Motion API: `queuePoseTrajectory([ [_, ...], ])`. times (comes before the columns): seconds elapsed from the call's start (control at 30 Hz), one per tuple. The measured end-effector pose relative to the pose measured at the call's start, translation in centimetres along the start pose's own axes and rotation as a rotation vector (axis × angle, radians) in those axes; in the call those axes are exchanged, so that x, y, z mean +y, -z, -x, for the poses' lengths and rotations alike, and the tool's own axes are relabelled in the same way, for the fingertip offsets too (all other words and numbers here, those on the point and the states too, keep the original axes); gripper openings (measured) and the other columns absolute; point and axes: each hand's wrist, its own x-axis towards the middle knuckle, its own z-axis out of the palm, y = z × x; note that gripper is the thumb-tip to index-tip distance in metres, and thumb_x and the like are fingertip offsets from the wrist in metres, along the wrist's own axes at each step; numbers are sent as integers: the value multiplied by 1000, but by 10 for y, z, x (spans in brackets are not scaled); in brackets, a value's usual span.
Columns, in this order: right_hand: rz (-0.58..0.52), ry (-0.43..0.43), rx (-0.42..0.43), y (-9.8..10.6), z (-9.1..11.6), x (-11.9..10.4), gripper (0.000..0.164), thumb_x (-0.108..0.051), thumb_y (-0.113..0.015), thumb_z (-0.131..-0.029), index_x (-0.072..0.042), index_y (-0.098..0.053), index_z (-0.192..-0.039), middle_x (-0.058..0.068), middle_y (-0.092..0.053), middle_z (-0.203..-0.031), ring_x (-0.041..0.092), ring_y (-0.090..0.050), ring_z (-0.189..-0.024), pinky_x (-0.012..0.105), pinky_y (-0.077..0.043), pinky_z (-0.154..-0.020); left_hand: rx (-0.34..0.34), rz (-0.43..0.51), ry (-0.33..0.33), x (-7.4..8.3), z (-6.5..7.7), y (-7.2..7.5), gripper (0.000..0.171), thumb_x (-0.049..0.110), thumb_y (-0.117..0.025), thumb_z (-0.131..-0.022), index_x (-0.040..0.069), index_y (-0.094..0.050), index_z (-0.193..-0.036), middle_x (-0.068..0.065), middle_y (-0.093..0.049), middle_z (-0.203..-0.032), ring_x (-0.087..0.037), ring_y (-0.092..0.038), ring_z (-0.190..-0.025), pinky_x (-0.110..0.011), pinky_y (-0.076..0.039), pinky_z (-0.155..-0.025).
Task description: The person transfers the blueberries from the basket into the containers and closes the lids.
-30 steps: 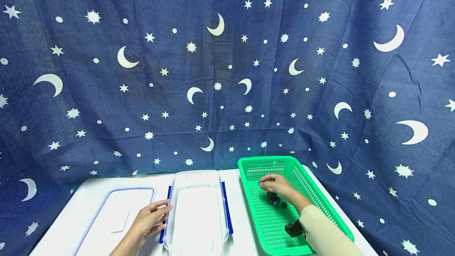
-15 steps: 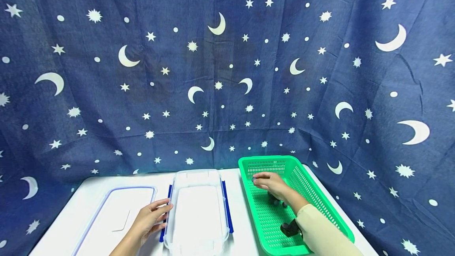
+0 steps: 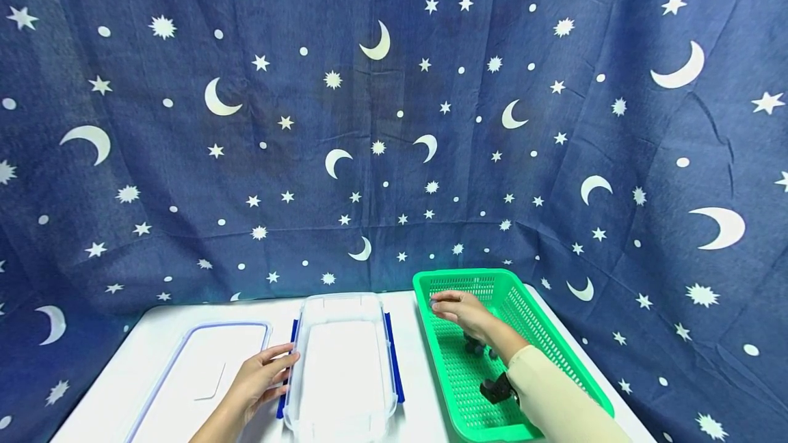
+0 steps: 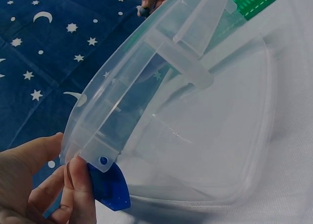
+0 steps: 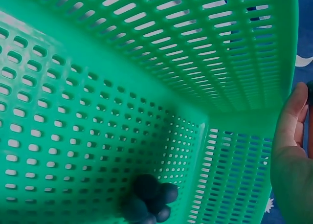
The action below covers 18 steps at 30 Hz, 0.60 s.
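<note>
1 dark ball (image 4: 144, 11) | pinched in right grip (image 3: 462, 311) | near green basket (image 3: 495, 434)

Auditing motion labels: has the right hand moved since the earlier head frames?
Yes: the right hand has shifted left and slightly farther away, toward the left rim of the stationary green basket.
</note>
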Motion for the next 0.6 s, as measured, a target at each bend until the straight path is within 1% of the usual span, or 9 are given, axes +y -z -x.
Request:
queuePoseTrajectory([
  [0.07, -8, 3, -11, -1, 0, -1, 38, 4, -60, -94, 20, -48, -127, 9, -63, -108, 18, -65, -101, 29, -55, -95, 1, 1, 0, 0, 0, 0, 60, 30, -75, -87, -3, -57, -133, -3, -66, -98, -14, -63, -78, -29, -62, -65],
  [0.17, -24, 6, -16, -3, -1, -3, 36, 5, -60, -93, 18, -50, -125, 7, -63, -105, 16, -65, -98, 27, -55, -93, 1, 4, -1, 0, 0, -1, 60, 30, -76, -86, -3, -57, -133, -4, -66, -98, -14, -63, -78, -30, -62, -66],
  [0.3, -23, 9, -18, -6, -1, -3, 34, 6, -60, -92, 18, -51, -123, 7, -64, -103, 15, -66, -96, 29, -55, -95, -1, 7, -2, 0, 0, -1, 60, 30, -76, -86, -3, -56, -133, -5, -66, -101, -14, -64, -79, -30, -62, -67],
  [0.37, -18, 9, -24, -7, -2, -2, 34, 6, -60, -92, 19, -51, -123, 7, -65, -102, 16, -66, -95, 32, -54, -97, 0, 6, -1, 0, 0, -1, 60, 30, -75, -87, -3, -56, -133, -5, -66, -101, -14, -64, -80, -31, -62, -67],
  [0.47, -31, -7, -16, -8, -3, -2, 33, 6, -61, -92, 17, -53, -121, 5, -65, -99, 16, -67, -94, 35, -53, -99, 0, 9, 2, 0, 1, -1, 60, 30, -75, -87, -3, -56, -134, -5, -65, -101, -14, -63, -80, -31, -62, -67],
  [0.53, -23, -4, -27, -8, -4, -3, 32, 6, -61, -92, 17, -53, -121, 5, -65, -99, 15, -67, -94, 36, -53, -100, -1, 11, 3, 0, 0, -1, 61, 30, -75, -87, -3, -56, -134, -5, -65, -101, -14, -64, -80, -30, -62, -67],
  [0.6, -15, -4, -36, -9, -5, -4, 30, 6, -61, -92, 16, -55, -120, 5, -65, -99, 15, -67, -94, 35, -54, -98, -1, 13, 5, 0, 0, 0, 61, 30, -75, -87, -3, -55, -134, -5, -65, -101, -14, -64, -80, -30, -62, -68],
])
